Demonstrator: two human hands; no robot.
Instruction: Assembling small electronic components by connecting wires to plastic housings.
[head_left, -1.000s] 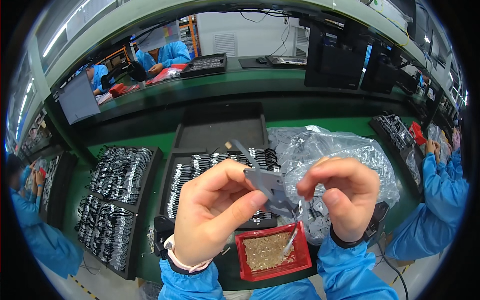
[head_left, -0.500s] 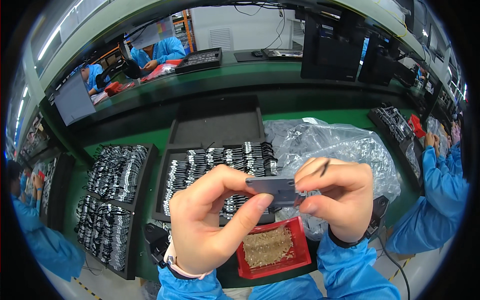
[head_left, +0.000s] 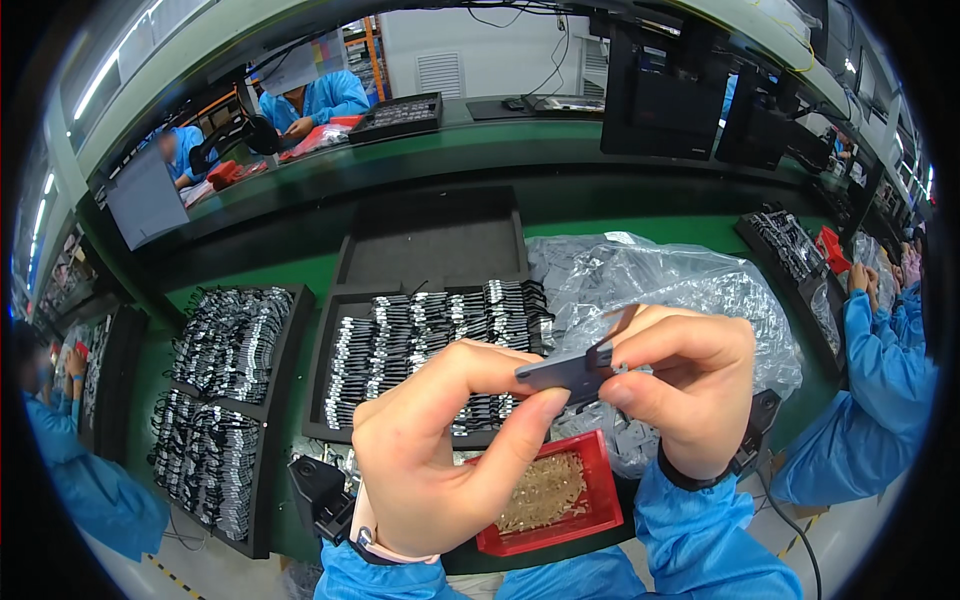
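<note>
My left hand (head_left: 445,440) pinches a small dark grey rectangular plate (head_left: 556,372) between thumb and forefinger, in front of my chest. My right hand (head_left: 690,385) is closed on a thin dark strip (head_left: 619,324), whose upper end sticks up past the fingers. The strip's lower part lies at the plate's right end, partly hidden by my fingertips; whether it is attached cannot be told. Below both hands stands a red bin (head_left: 607,500) holding many small pale yellowish pieces.
Behind my hands lies a black foam tray (head_left: 318,400) of small metal parts with black cables, its lid (head_left: 435,240) raised. Another full tray (head_left: 268,440) stands left. Clear plastic bags (head_left: 680,275) cover the right side. Black clamps (head_left: 318,490) flank my wrists. Co-workers sit on both sides and opposite.
The plate has tilted and moved slightly right, with my left hand following. The dark strip now stands up above my right fingers and overlaps the plate's right end.
</note>
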